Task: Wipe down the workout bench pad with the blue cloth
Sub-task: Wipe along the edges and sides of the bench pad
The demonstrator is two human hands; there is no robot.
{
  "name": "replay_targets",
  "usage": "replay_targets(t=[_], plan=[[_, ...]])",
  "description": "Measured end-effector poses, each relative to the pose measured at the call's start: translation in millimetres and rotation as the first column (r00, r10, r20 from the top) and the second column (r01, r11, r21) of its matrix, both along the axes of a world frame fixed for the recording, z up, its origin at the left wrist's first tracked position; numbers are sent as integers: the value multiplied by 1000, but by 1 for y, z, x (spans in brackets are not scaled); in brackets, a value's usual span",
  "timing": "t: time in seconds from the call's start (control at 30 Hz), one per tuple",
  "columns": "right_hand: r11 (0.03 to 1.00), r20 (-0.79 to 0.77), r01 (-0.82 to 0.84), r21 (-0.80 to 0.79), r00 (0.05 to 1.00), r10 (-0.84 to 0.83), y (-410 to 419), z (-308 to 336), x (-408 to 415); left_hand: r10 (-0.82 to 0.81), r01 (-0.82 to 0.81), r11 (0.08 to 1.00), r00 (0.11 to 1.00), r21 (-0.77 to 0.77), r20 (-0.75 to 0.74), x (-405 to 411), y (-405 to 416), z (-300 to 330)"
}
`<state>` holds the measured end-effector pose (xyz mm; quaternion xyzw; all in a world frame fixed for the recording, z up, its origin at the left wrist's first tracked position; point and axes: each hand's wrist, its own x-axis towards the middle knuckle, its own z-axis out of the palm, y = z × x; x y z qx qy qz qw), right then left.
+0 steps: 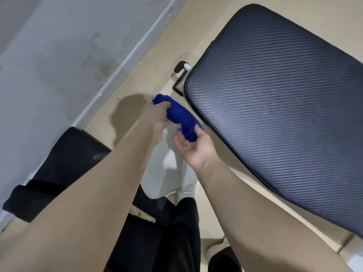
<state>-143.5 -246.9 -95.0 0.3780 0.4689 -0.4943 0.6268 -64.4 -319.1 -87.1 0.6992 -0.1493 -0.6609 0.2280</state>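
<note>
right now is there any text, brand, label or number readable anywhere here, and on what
None is readable.
Bench pad: only a woven pattern, no logo or label.
Blue cloth, held by the left hand and right hand: no tag visible.
Small patterned item near the legs: too blurred to read.

Woven-look vinyl, soft cloth, matt floor

The bench pad (275, 107) wears dark upholstery with a fine diagonal carbon-weave texture and a faint sheen, edged in smooth piping. The blue cloth (179, 116) looks soft, matt and bunched. The beige floor (149, 65) is smooth; the grey wall (59, 55) is scuffed and dull.
</note>
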Motion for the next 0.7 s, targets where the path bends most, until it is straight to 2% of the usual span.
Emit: replay_targets(t=[0.03,0.1,0.17,0.23,0.3,0.37,0.43,0.53,0.63,0.7], plan=[[997,3,81,-22,997,-80,-1,2,-6,-96,97,994,995,-47,31,-9,-1,3],[974,3,223,-42,975,-223,4,7,-17,-300,321,942,935,-94,188,-29,-2,5],[951,-11,310,-16,951,-310,17,18,-26,-424,451,893,846,-9,324,-44,5,6],[931,-66,356,75,934,-352,32,24,-35,-479,482,874,828,68,293,-56,24,8],[925,-120,347,158,936,-330,42,30,-44,-467,455,884,858,103,216,-65,46,11],[923,-118,334,192,941,-316,42,30,-49,-364,353,931,917,90,163,-68,56,9],[945,-95,295,141,954,-284,33,30,-43,-246,245,969,955,25,166,-61,45,9],[975,-52,218,32,975,-216,10,32,-24,-121,157,976,966,-150,226,-34,14,7],[976,-20,216,-9,976,-216,-6,30,-18,-156,248,916,944,-315,290,-26,-4,13],[949,36,316,2,948,-316,-1,30,-24,-215,333,897,903,-290,372,-37,0,12]])
